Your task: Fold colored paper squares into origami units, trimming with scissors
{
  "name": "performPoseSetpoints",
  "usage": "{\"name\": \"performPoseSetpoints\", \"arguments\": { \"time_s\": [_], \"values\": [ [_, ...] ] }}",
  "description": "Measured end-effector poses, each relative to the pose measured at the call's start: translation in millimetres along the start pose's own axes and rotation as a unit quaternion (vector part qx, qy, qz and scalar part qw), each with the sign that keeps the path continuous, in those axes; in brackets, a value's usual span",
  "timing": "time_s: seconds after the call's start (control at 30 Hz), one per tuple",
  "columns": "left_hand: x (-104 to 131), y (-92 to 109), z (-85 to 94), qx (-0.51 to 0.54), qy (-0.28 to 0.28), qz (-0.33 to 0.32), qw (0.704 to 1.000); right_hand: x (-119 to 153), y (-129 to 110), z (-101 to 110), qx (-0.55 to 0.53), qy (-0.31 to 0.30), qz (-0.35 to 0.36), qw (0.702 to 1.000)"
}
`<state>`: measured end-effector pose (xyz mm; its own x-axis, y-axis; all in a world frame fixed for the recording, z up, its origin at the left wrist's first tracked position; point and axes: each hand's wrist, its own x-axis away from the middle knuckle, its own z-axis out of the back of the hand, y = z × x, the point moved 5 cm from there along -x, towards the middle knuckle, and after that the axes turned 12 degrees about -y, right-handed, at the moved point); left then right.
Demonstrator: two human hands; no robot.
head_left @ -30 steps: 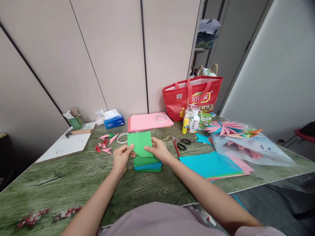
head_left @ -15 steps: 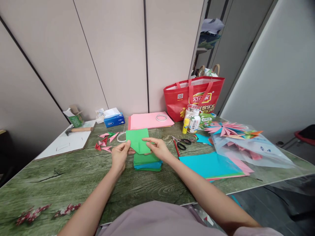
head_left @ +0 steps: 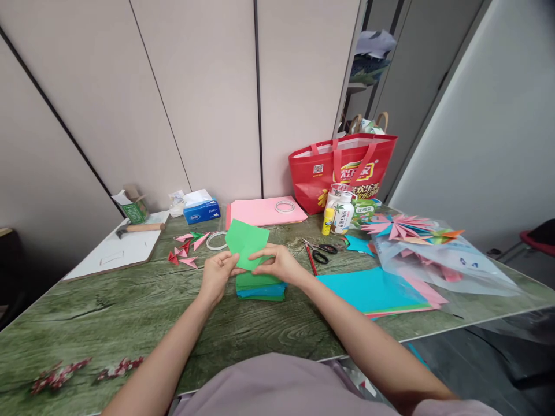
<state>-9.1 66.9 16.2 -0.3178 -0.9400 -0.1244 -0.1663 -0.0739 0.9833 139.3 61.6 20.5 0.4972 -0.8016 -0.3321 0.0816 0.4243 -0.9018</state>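
Note:
A green sheet of paper (head_left: 246, 241), creased and partly folded, is held up between both hands. My left hand (head_left: 218, 274) pinches its lower left edge between thumb and fingers. On the lower right side, my right hand (head_left: 280, 264) grips the paper with thumb and fingertips. Right below the sheet sits a stack of green and blue paper (head_left: 260, 289) on the table. A roll of tape (head_left: 216, 241) lies just left of the held paper. Small folded pink, red and green paper pieces (head_left: 186, 251) are scattered farther left.
Scissors (head_left: 321, 255) and a red pencil (head_left: 311, 260) lie to the right, with a glue stick (head_left: 328, 222) behind. Blue sheets (head_left: 368, 289) sit near the right edge. Pink sheets (head_left: 255, 212), a tissue box (head_left: 202, 212) and a red bag (head_left: 307, 179) line the back. A hammer (head_left: 139, 228) rests left.
The green paper has been turned clockwise, so a corner now points up. My left hand has shifted slightly right, and my right hand now holds lower on the sheet.

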Motion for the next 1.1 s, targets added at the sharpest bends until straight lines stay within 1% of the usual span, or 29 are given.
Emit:
{"name": "performPoseSetpoints", "arguments": {
  "time_s": [0.07,0.17,0.27,0.33,0.5,0.63,0.87,0.97,1.03,1.1],
  "values": [
    [0,1,-3.4,-0.009,-0.015,-0.001,1.0,-1,1,3,0.024,0.022,-0.015,0.999],
    [2,0,-9.5,-0.004,-0.049,-0.002,0.999,-1,3,9,0.031,0.082,-0.032,0.996],
    [3,-1,-14.6,0.01,-0.075,0.008,0.997,-1,3,13,0.036,0.139,-0.031,0.989],
    [5,-2,-17.4,0.014,-0.084,0.021,0.996,0,3,13,0.035,0.157,-0.031,0.986],
    [6,-2,-20.6,0.021,-0.075,0.034,0.996,1,3,10,0.012,0.168,-0.032,0.985],
    [6,-2,-20.7,0.028,-0.067,0.033,0.997,2,0,9,0.02,0.176,-0.03,0.984],
    [6,-5,-20.9,0.033,-0.092,0.035,0.995,5,-3,10,0.049,0.194,-0.034,0.979],
    [6,-6,-19.2,0.037,-0.083,0.037,0.995,6,-3,7,0.053,0.198,-0.028,0.978],
    [6,-7,-18.1,0.041,-0.073,0.04,0.996,6,-2,6,0.003,0.21,-0.011,0.978],
    [6,-7,-17.5,0.047,-0.067,0.043,0.996,4,1,4,-0.084,0.214,0.003,0.973]
  ]
}}
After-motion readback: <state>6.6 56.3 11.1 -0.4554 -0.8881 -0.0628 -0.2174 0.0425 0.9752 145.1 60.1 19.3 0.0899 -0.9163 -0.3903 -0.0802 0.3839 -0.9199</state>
